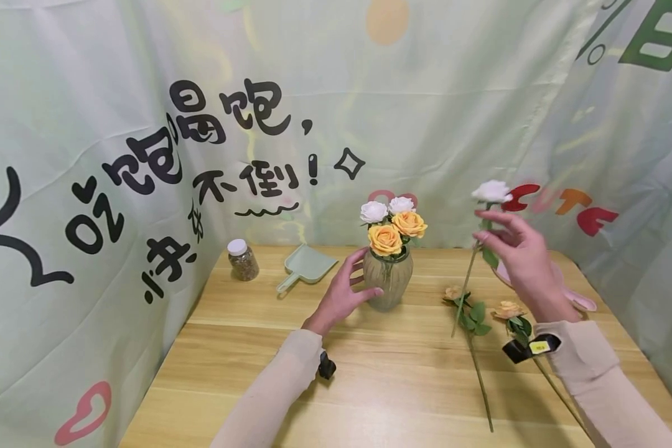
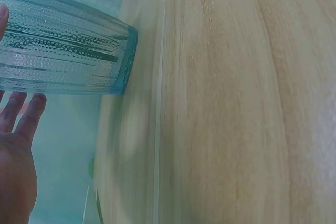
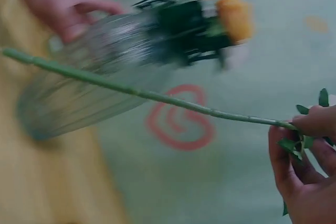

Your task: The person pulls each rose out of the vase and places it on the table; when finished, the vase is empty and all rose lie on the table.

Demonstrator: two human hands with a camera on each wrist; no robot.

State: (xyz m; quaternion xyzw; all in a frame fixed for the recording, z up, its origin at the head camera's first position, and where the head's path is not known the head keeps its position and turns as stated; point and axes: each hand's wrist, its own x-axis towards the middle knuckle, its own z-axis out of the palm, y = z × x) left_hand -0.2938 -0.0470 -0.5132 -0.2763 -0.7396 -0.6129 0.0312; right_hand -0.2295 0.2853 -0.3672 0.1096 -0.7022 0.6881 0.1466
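A ribbed glass vase point(image 1: 388, 283) stands upright on the table, holding two white roses point(image 1: 374, 212) and two orange roses point(image 1: 385, 239). My left hand point(image 1: 347, 289) holds the vase from its left side, thumb in front and fingers behind; the left wrist view shows fingertips point(image 2: 32, 109) at the glass. Up to the right of the vase, my right hand point(image 1: 512, 249) pinches a white rose point(image 1: 491, 191) by its stem just below the bloom. Its long green stem point(image 3: 136, 92) hangs downward in the head view and crosses in front of the vase in the right wrist view.
Two orange-yellow roses point(image 1: 478, 317) point(image 1: 509, 309) lie on the table point(image 1: 364, 386) at the right. A lidded jar point(image 1: 243, 261) and a pale green dustpan point(image 1: 308, 264) stand at the back left. Behind the right hand lies a pink object point(image 1: 579, 300), partly hidden. Printed cloth point(image 1: 453, 124) surrounds the table.
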